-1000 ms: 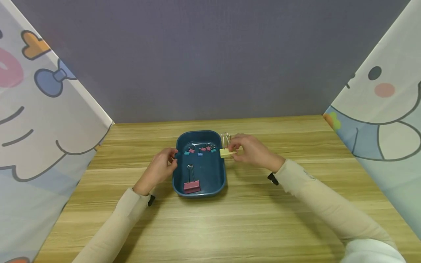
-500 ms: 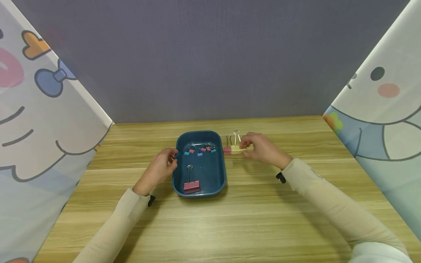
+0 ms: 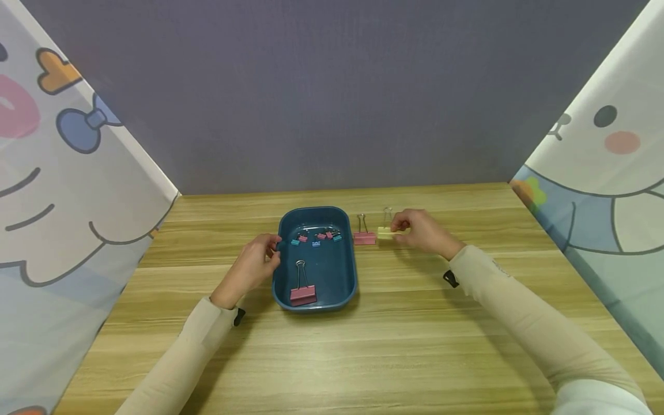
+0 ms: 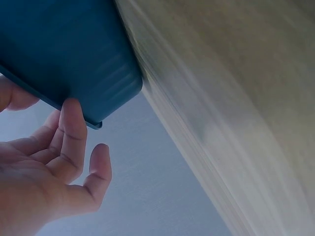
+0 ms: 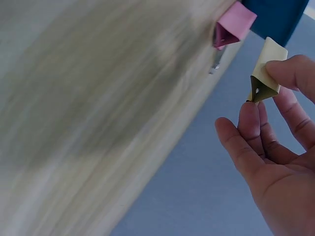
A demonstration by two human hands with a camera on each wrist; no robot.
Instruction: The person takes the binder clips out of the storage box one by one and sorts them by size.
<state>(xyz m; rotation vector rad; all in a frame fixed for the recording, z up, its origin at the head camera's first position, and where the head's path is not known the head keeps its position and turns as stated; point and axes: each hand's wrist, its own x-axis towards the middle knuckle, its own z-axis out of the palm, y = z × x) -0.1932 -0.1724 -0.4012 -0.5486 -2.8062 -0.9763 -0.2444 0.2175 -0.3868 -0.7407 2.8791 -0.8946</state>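
Observation:
A dark blue plastic bin [image 3: 314, 307] stands on the table. My left hand [image 3: 254, 262] holds its left rim; in the left wrist view, one fingertip [image 4: 74, 110] lies against the outer wall. To the right of the bin, my right hand [image 3: 422, 230] pinches a yellow binder clip [image 3: 385, 233] between thumb and fingers, its wire handles upward. Just left of it, close to the bin's right wall, a pink binder clip [image 3: 365, 238] rests on the table. The right wrist view shows the yellow clip's open triangular end [image 5: 268, 73] near the pink clip [image 5: 236, 22].
Inside the bin, a large pink binder clip [image 3: 303, 295] lies near the front. Several small pink, teal and blue clips [image 3: 316, 244] are scattered toward its back. A grey panel [image 3: 342, 104] rises behind the wooden table [image 3: 363, 357], and printed cloths hang at both sides.
My right hand has carried the yellow binder clip rightward, from beside the bin's rim, bringing the pink clip on the table fully into view. My left hand has stayed at the bin.

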